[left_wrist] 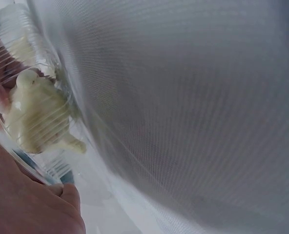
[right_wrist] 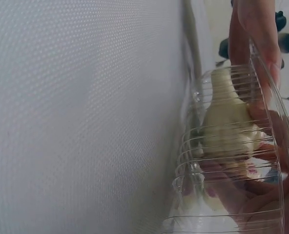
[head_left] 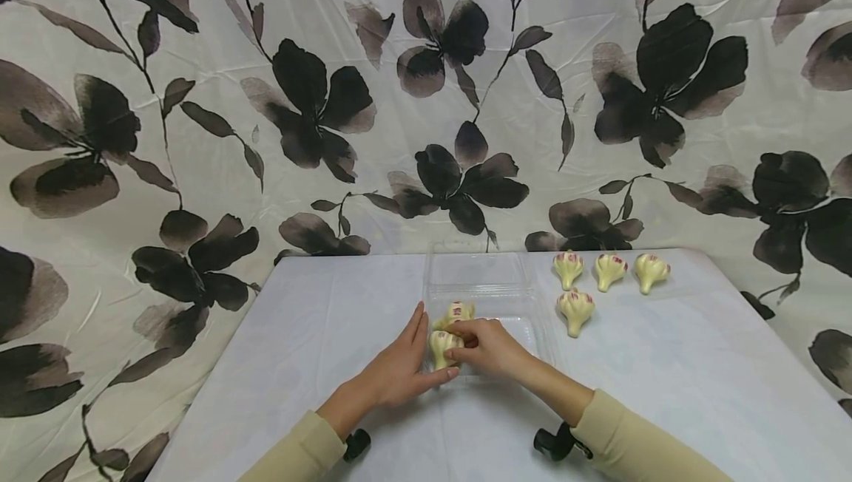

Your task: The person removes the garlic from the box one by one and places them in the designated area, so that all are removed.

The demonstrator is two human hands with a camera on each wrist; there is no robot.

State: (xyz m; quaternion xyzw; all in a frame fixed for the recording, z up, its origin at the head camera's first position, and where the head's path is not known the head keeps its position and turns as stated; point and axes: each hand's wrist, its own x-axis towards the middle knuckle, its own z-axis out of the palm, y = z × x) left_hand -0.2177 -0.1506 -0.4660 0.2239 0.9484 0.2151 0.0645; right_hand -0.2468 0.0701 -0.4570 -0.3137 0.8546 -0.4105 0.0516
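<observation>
A clear plastic hinged container (head_left: 541, 338) sits on the table with its lid (head_left: 475, 271) folded back. In its front left corner is a garlic bulb (head_left: 438, 349), white with a pointed neck; my right hand (head_left: 489, 347) reaches in and pinches it. Behind that one, more garlic (head_left: 459, 310) with pinkish marks lies inside, partly covered by the fingers. My left hand (head_left: 398, 367) rests along the container's left side, fingers straight, thumb stretched across the front. Through the ribbed wall, the left wrist view shows a garlic bulb (left_wrist: 39, 117), as does the right wrist view.
Right of the container, several garlic bulbs (head_left: 575, 310) stand at the back of the white-covered table (head_left: 665, 378), three in a row and one in front. A floral curtain (head_left: 439, 97) hangs behind the table's far edge. Dark wrist cameras (head_left: 555, 443) sit near both cuffs.
</observation>
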